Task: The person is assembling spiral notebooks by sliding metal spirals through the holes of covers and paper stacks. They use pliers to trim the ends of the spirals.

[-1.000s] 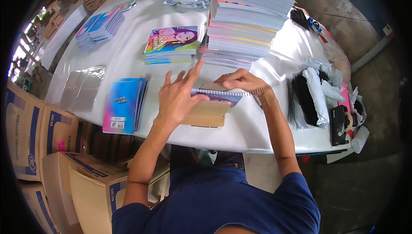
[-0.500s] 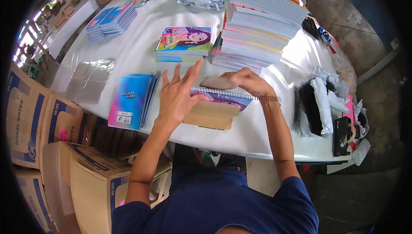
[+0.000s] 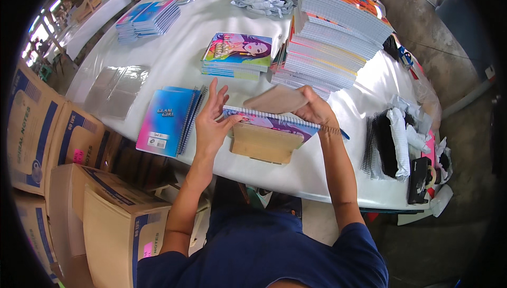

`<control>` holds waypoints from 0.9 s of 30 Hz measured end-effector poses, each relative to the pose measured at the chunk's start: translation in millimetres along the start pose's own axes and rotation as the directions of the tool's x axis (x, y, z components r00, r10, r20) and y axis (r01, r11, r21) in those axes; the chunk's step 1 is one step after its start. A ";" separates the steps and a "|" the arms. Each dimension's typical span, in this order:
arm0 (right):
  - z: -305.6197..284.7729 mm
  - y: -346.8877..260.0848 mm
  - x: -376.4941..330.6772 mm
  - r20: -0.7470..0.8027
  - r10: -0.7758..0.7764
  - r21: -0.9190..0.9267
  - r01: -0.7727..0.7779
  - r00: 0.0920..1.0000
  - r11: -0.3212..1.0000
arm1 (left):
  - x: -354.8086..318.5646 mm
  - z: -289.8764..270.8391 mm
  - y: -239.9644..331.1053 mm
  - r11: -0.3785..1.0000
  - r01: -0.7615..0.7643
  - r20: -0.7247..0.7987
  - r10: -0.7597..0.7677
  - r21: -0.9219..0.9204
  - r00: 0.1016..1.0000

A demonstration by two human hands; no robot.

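A spiral notebook (image 3: 274, 121) with a colourful cover stands on its edge in front of me, coil upward, behind a tan stand (image 3: 261, 144). My left hand (image 3: 213, 115) pinches its left end, thumb on the near side and some fingers raised. At the right end, my right hand (image 3: 316, 109) holds the notebook by its folded-back grey-brown cover board (image 3: 277, 99). Loose coil wire (image 3: 330, 129) sticks out past the spine, by my right wrist. Two-tone blue and pink spiral notebooks (image 3: 168, 121) lie left of my left hand.
Notebook stacks stand ahead: a short one (image 3: 236, 55), a tall one (image 3: 332, 40), and another (image 3: 148, 20) far left. Clear plastic sleeves (image 3: 116, 90) lie left. Wrapped black coils (image 3: 388, 140) and a black tape dispenser (image 3: 420, 180) sit right. Cartons (image 3: 121, 214) flank me at left.
My left hand has gone from spread fingers to a pinch on the notebook's left end. My right hand has tilted the cover board up more into view. The whole view has shifted slightly.
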State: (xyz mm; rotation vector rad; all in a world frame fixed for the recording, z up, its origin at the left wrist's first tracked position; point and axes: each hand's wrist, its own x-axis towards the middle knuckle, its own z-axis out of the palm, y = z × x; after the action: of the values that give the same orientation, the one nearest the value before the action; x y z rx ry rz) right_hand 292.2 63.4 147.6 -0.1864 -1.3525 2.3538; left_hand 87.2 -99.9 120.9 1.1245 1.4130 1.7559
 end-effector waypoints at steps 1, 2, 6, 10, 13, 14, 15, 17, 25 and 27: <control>-8.1 2.5 -1.2 0.053 0.018 -0.223 -0.006 0.998 0.975 | 0.3 0.2 -3.3 0.999 -0.011 0.000 0.011 -0.044 1.000; -15.7 3.5 3.6 0.054 0.045 -0.379 -0.021 0.998 0.925 | 1.3 1.2 -6.3 0.996 -0.021 0.001 0.021 -0.089 1.000; -12.4 0.5 8.1 0.059 0.043 -0.384 -0.017 0.997 0.923 | 1.9 -0.9 -5.8 0.995 -0.035 -0.029 0.033 -0.093 0.999; 12.8 -9.4 17.6 -0.008 0.143 -0.588 -0.120 0.990 0.800 | 1.7 -1.2 -5.6 0.990 -0.001 -0.043 -0.005 -0.144 0.999; 8.9 0.2 16.0 0.017 0.075 -0.311 -0.066 0.997 0.948 | 2.0 -0.6 -4.5 0.988 0.015 -0.037 -0.021 -0.152 0.999; 8.6 -3.2 19.0 0.007 0.099 -0.487 -0.083 0.995 0.869 | 3.0 -0.8 -4.4 0.985 0.029 -0.011 -0.032 -0.168 0.999; 10.9 -8.4 23.2 -0.006 0.120 -0.640 -0.097 0.993 0.762 | 2.5 -2.6 -4.0 0.983 0.048 0.014 -0.046 -0.178 0.999; 6.0 -7.8 20.7 -0.056 0.087 -0.751 -0.099 0.995 0.653 | 3.6 -7.8 -6.0 0.990 0.052 0.084 -0.041 -0.132 0.996; -61.1 34.3 -56.5 -0.211 -0.226 -0.965 -0.239 0.951 -0.104 | 36.7 0.0 20.4 0.996 0.053 0.238 -0.033 -0.078 0.971; -51.2 37.8 -81.0 -0.210 -0.300 -0.923 -0.290 0.931 -0.252 | 42.8 -14.4 58.8 0.995 -0.093 0.054 0.094 -0.024 0.994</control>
State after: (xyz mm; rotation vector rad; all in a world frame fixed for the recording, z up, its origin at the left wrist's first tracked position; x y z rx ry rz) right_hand 370.7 53.6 81.7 -1.0258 -2.6069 0.2696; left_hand 57.8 -83.8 187.0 1.2358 1.3256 1.7861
